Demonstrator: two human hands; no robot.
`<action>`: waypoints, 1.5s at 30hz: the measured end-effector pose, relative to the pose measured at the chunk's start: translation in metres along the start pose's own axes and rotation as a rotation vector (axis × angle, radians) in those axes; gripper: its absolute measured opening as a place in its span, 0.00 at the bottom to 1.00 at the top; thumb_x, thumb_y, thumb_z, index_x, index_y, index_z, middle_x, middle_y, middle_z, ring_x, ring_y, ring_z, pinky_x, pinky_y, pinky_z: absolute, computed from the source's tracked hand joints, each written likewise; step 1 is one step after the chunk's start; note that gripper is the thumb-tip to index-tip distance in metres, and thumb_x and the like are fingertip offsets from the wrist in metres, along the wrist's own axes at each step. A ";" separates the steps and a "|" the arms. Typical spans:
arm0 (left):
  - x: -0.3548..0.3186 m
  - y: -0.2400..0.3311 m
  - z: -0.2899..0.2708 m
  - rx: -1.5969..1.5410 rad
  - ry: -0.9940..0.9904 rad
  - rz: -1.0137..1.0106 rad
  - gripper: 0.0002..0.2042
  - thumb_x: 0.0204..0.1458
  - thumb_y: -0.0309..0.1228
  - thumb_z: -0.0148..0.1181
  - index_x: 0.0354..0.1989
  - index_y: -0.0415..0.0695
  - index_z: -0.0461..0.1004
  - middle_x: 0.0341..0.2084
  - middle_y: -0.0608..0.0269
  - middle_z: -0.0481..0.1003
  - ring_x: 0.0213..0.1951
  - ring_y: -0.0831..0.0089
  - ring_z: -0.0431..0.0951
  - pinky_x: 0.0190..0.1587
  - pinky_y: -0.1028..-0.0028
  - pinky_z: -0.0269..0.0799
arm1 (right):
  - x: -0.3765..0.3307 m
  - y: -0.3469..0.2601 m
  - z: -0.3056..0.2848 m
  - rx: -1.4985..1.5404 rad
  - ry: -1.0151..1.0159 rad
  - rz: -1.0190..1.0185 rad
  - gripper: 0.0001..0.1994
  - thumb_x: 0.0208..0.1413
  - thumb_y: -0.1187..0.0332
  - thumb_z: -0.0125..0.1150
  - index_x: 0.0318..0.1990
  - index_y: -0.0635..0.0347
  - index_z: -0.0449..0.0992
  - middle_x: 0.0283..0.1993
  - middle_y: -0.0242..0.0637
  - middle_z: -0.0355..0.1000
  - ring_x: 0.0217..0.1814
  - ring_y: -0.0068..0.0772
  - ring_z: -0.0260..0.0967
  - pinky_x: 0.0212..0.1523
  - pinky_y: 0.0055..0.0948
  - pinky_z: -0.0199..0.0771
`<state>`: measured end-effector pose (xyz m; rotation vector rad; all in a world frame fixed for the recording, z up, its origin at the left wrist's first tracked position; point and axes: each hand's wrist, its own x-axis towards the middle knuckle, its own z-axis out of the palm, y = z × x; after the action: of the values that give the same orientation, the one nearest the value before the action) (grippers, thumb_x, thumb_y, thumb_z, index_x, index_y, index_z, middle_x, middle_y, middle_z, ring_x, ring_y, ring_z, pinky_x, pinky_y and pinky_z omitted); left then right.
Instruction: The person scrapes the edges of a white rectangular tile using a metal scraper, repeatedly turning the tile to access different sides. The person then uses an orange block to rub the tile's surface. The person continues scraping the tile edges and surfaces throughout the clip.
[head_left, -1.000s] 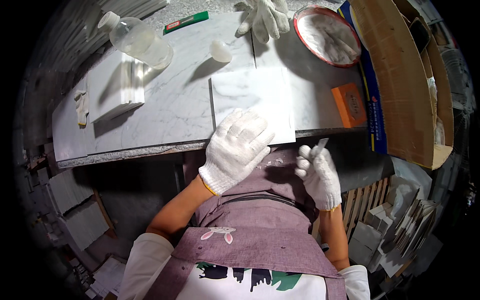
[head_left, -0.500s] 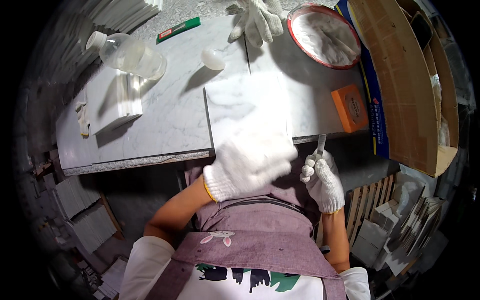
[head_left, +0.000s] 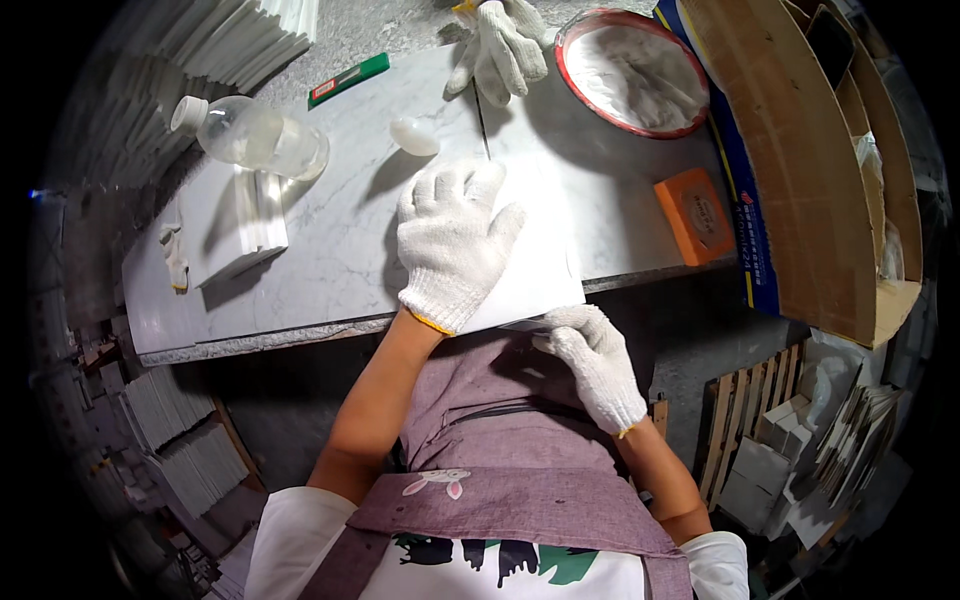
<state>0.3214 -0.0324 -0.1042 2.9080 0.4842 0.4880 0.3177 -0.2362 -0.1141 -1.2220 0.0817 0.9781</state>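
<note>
Surface (head_left: 345, 225): white marble-patterned with grey veining, its front edge rough and grey. It carries the items below.

Carton (head_left: 800, 190): brown, partly blue on the outside, standing at the right end; several items inside, not all identifiable.

Basin (head_left: 662, 133): red-rimmed, at the far right beside the carton, containing a white, uneven material.

Panel (head_left: 535, 250): white, flat, lying at the front centre of the surface, its near edge at the surface's front edge. Brightly lit; surface detail washed out.

Left grip (head_left: 450, 235): white knit glove with yellow cuff trim, palm down over the left part of the panel, fingers extended and slightly spread, nothing grasped.

Right grip (head_left: 590, 355): matching glove, at the panel's near right corner, fingers closed around a thin blade.

Block of white tiles (head_left: 235, 230): left side, pieces set face to face.

Bottle (head_left: 250, 138): clear plastic, white cap, tilted over, its base end beside the block.

Spare gloves (head_left: 500, 55): white knit, at the far edge, left of the basin.

Orange box (head_left: 695, 215): near the front edge, just left of the carton.

Green case (head_left: 348, 80): slim, beyond the bottle.

Rounded object (head_left: 414, 136): whitish, beyond the left grip; kind undetermined.

Blade (head_left: 522, 324): narrow, greyish, at the panel's near edge; contact cannot be confirmed.
</note>
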 end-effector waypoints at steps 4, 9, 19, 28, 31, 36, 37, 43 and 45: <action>-0.001 0.003 -0.010 -0.048 -0.033 -0.097 0.18 0.45 0.44 0.62 0.44 0.50 0.75 0.39 0.58 0.72 0.45 0.58 0.70 0.51 0.59 0.63 | 0.008 0.008 0.010 -0.460 0.140 -0.313 0.06 0.57 0.73 0.56 0.40 0.65 0.75 0.40 0.35 0.73 0.41 0.25 0.71 0.47 0.27 0.72; 0.001 -0.002 -0.019 -0.347 -0.007 -0.294 0.16 0.48 0.43 0.63 0.41 0.48 0.76 0.37 0.57 0.72 0.42 0.58 0.72 0.46 0.61 0.67 | 0.000 -0.001 0.004 -0.559 0.151 -0.608 0.09 0.49 0.81 0.60 0.38 0.59 0.78 0.38 0.41 0.73 0.40 0.33 0.71 0.42 0.27 0.72; 0.024 -0.014 -0.050 -1.039 -0.348 -0.396 0.15 0.56 0.33 0.58 0.49 0.38 0.70 0.40 0.67 0.71 0.42 0.79 0.69 0.46 0.77 0.66 | 0.001 -0.053 -0.004 -0.855 0.038 -0.964 0.18 0.35 0.82 0.67 0.37 0.53 0.79 0.39 0.41 0.75 0.41 0.43 0.72 0.39 0.34 0.74; 0.021 -0.010 -0.018 -1.353 -0.174 -0.389 0.16 0.54 0.34 0.63 0.46 0.39 0.71 0.34 0.71 0.73 0.36 0.84 0.69 0.41 0.82 0.66 | -0.003 -0.086 -0.024 -0.585 -0.012 -0.807 0.12 0.41 0.84 0.62 0.34 0.59 0.78 0.53 0.45 0.66 0.53 0.38 0.67 0.54 0.33 0.69; 0.024 -0.009 -0.015 -1.363 -0.143 -0.438 0.12 0.55 0.31 0.61 0.44 0.38 0.72 0.33 0.71 0.74 0.34 0.85 0.69 0.38 0.82 0.67 | 0.000 -0.101 -0.041 -0.315 0.166 -0.790 0.06 0.52 0.76 0.57 0.38 0.61 0.75 0.45 0.39 0.70 0.43 0.30 0.69 0.44 0.28 0.72; 0.027 -0.002 -0.011 -1.330 -0.138 -0.441 0.12 0.56 0.28 0.59 0.46 0.38 0.72 0.33 0.71 0.73 0.33 0.85 0.69 0.36 0.83 0.67 | 0.023 -0.136 -0.044 -0.225 0.445 -0.534 0.12 0.58 0.69 0.59 0.47 0.63 0.74 0.32 0.32 0.72 0.29 0.18 0.66 0.30 0.19 0.69; 0.025 -0.001 -0.006 -1.314 -0.091 -0.440 0.12 0.56 0.29 0.60 0.46 0.38 0.72 0.34 0.70 0.73 0.33 0.85 0.69 0.36 0.82 0.67 | 0.033 -0.138 -0.043 -0.250 0.454 -0.549 0.14 0.57 0.71 0.60 0.49 0.64 0.74 0.35 0.33 0.73 0.30 0.16 0.65 0.31 0.17 0.68; 0.021 -0.004 0.003 -1.267 -0.003 -0.417 0.13 0.54 0.31 0.62 0.44 0.38 0.73 0.33 0.69 0.74 0.33 0.83 0.69 0.35 0.80 0.68 | 0.082 -0.145 -0.040 -0.459 0.402 -0.695 0.11 0.54 0.75 0.60 0.45 0.67 0.76 0.44 0.37 0.75 0.43 0.23 0.71 0.44 0.21 0.71; 0.019 -0.006 0.002 -1.229 -0.002 -0.416 0.12 0.54 0.31 0.62 0.43 0.39 0.73 0.33 0.69 0.73 0.32 0.83 0.69 0.34 0.81 0.68 | 0.092 -0.145 -0.037 -0.527 0.401 -0.722 0.10 0.53 0.76 0.60 0.43 0.67 0.77 0.43 0.40 0.75 0.45 0.26 0.72 0.46 0.23 0.71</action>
<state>0.3376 -0.0205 -0.1011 1.5873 0.5080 0.4693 0.4866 -0.2139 -0.0695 -1.7453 -0.3059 0.1065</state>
